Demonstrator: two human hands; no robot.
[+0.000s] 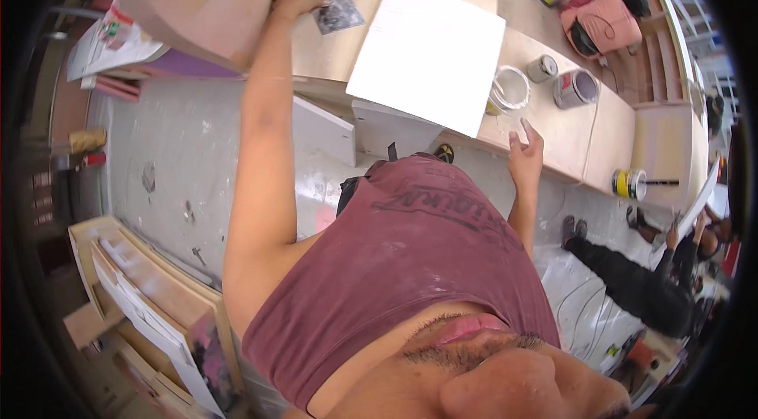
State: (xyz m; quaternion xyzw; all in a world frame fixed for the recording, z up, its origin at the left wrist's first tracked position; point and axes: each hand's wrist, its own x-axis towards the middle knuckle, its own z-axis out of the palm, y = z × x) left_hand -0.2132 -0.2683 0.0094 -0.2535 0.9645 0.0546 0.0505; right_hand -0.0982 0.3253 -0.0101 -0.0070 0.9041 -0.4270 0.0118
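My left hand (pixel 294 2) reaches out to the far left over the plywood worktop. Its thumb lies over a worn dark grey sheet (pixel 339 16), which looks like sandpaper; the other fingers are partly hidden. A large white panel (pixel 434 56) lies flat to the right of the sheet. My right hand (pixel 527 152) is raised beside the near edge of the worktop, fingers apart, with nothing visible in it. Just beyond it stands an open tub (pixel 510 90) with whitish contents and smears down its side.
Two cans, a small one (pixel 542 68) and a larger one (pixel 576 89), stand right of the tub. A yellow-labelled can (pixel 629 184) sits farther right. A curved wooden piece (pixel 189 0) rises at left. Wooden frames (pixel 150 300) stand behind me. Another person (pixel 632 277) is at far right.
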